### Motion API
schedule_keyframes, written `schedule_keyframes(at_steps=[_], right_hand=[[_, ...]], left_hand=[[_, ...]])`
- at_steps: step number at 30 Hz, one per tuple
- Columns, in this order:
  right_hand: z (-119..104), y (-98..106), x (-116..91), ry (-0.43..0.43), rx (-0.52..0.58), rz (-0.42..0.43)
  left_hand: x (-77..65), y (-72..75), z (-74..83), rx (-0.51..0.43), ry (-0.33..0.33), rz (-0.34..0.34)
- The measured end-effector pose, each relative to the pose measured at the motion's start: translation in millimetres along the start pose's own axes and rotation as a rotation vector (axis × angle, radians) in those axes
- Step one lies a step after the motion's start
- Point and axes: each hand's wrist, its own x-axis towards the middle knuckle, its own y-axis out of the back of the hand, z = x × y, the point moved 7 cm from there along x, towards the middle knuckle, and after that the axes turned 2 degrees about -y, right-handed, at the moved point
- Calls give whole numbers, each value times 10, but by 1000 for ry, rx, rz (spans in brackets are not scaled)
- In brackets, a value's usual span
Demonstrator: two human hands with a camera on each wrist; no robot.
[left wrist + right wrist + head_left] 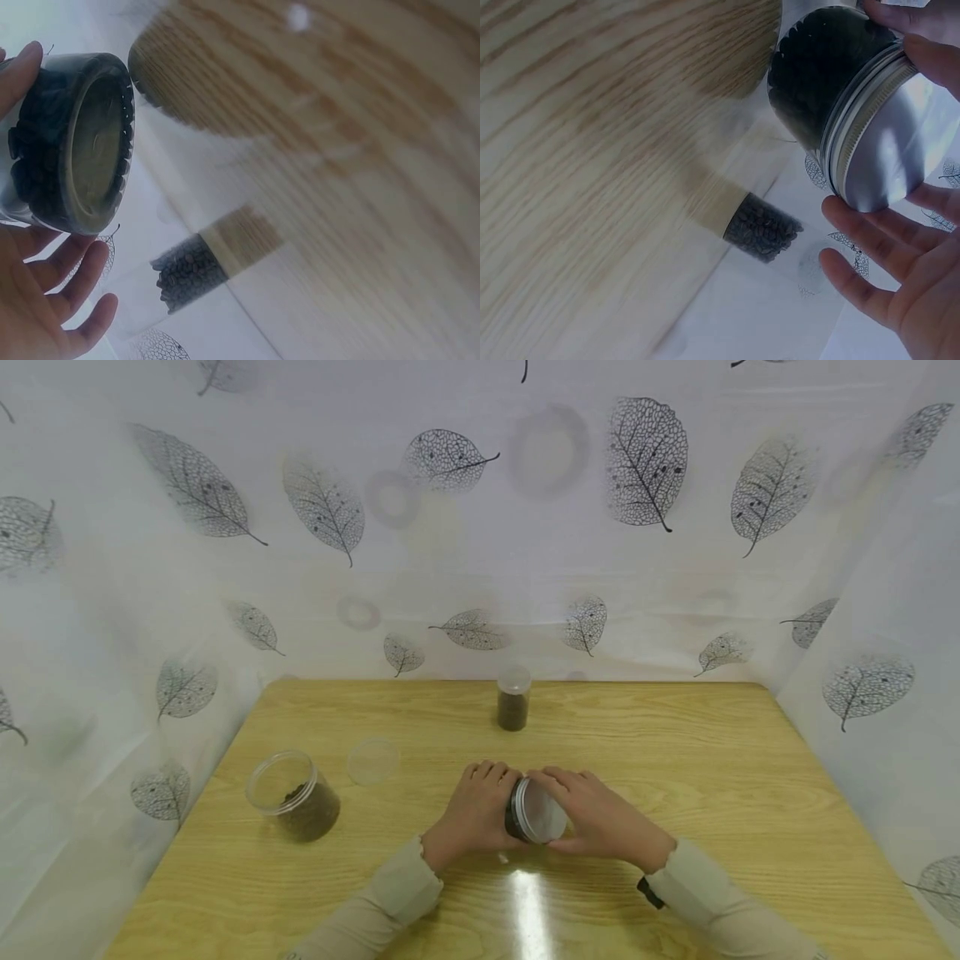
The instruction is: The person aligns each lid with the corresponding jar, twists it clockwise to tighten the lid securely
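Note:
A clear jar of dark beans, apparently coffee beans, is tipped on its side between the two hands. Its round base faces left, and its silver screw lid faces right, seated on the mouth. My left hand grips the jar's body, thumb and fingers on opposite sides. Around the lid's rim, the thumb and fingers of my right hand hold on from the other side. In the right wrist view, the right fingertips lie right at the lid's edge.
At the left of the wooden table stands a wide, lidless clear jar partly filled with dark beans. A clear flat disc lies beside it. Near the back edge stands a narrower clear jar of beans. Leaf-patterned curtains surround the table.

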Motion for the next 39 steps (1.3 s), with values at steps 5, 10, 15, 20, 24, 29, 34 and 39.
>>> schedule_keyframes(at_steps=[5,10,15,20,24,29,34,39], right_hand=[[8,-10,-3,-54,37,10],[12,-34,-6,-121,64,-11],[7,-39,-17,-196,95,-17],[-10,-33,-22,-215,88,-6],[6,-35,-19,-177,42,-25],[96,-45,-12,-88,-61,-60],[121,-14,-1,61,-70,-11],[122,-27,11,166,-87,42]], left_hand=[[-4,-7,4,5,-2,22],[-7,-20,1,-5,6,14],[-9,-27,2,7,6,18],[-8,-34,-4,4,-1,10],[-8,-38,-21,-38,-11,-6],[-5,-72,-56,-99,-31,-34],[3,-94,-77,-136,-71,-34],[1,-122,-88,-163,-98,-53]])
